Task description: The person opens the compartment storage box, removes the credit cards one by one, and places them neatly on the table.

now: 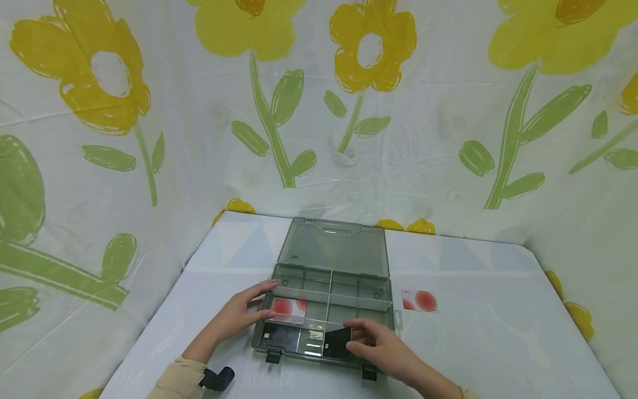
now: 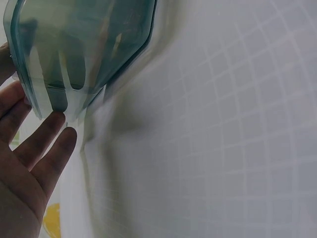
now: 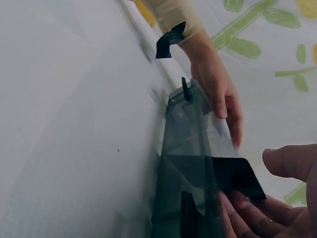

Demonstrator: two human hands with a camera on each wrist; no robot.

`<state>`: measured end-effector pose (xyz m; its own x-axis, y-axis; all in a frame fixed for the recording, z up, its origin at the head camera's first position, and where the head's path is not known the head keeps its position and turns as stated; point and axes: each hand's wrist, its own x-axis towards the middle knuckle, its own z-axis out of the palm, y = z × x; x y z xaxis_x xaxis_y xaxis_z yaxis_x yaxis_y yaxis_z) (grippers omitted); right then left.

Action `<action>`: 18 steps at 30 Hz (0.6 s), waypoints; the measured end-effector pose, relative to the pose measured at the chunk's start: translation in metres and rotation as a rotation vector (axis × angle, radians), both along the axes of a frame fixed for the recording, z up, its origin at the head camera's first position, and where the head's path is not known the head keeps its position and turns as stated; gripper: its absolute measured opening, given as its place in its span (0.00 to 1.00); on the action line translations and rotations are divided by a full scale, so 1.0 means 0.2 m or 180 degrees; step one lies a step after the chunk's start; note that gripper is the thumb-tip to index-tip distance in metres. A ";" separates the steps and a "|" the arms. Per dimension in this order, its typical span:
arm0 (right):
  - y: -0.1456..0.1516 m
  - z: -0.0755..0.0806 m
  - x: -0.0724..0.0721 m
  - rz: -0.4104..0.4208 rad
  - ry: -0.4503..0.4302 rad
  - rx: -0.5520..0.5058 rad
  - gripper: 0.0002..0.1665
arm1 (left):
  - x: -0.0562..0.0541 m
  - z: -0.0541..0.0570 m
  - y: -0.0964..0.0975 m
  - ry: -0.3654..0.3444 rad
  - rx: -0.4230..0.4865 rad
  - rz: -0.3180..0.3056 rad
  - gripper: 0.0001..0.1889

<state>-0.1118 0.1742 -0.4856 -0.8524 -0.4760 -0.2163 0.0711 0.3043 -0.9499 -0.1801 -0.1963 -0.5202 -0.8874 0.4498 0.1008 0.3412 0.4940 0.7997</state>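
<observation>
A translucent grey-green organizer box (image 1: 359, 316) lies on the table, its lid (image 1: 334, 249) folded back. My left hand (image 1: 244, 310) rests on the box's left edge; in the left wrist view its fingers (image 2: 42, 141) extend along the outer wall. Inside the box, a red-and-white card (image 1: 289, 310) lies in the left compartment and a dark VIP card (image 1: 281, 336) in the front left one. My right hand (image 1: 376, 346) is at the front right compartment, fingers touching a tilted black card (image 3: 240, 176). Its thumb (image 3: 287, 161) stands apart from the card.
Another red-and-white card (image 1: 420, 300) lies on the white table (image 1: 488, 332), right of the box. Two dark latches (image 1: 273, 356) hang open at the box's front edge. A flower-printed curtain (image 1: 423, 138) surrounds the table. A black strap (image 1: 217, 379) is on my left wrist.
</observation>
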 end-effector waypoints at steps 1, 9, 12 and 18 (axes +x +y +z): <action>-0.01 0.00 0.00 -0.0009 0.0029 0.0010 0.28 | 0.00 0.00 0.00 -0.0001 0.0001 0.0001 0.37; -0.04 -0.01 0.01 -0.0069 0.0101 0.0100 0.27 | 0.00 0.00 0.00 -0.0020 0.0000 0.0007 0.37; -0.04 0.00 0.01 -0.0068 0.0110 0.0111 0.27 | 0.00 0.00 0.00 -0.0030 0.0012 0.0007 0.37; -0.04 0.00 0.01 -0.0077 0.0039 0.0054 0.27 | 0.00 0.00 0.00 -0.0012 0.0010 -0.0005 0.37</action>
<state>-0.1092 0.1661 -0.4865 -0.8663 -0.4516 -0.2136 0.0670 0.3186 -0.9455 -0.1806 -0.1965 -0.5210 -0.8872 0.4508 0.0988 0.3388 0.4910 0.8026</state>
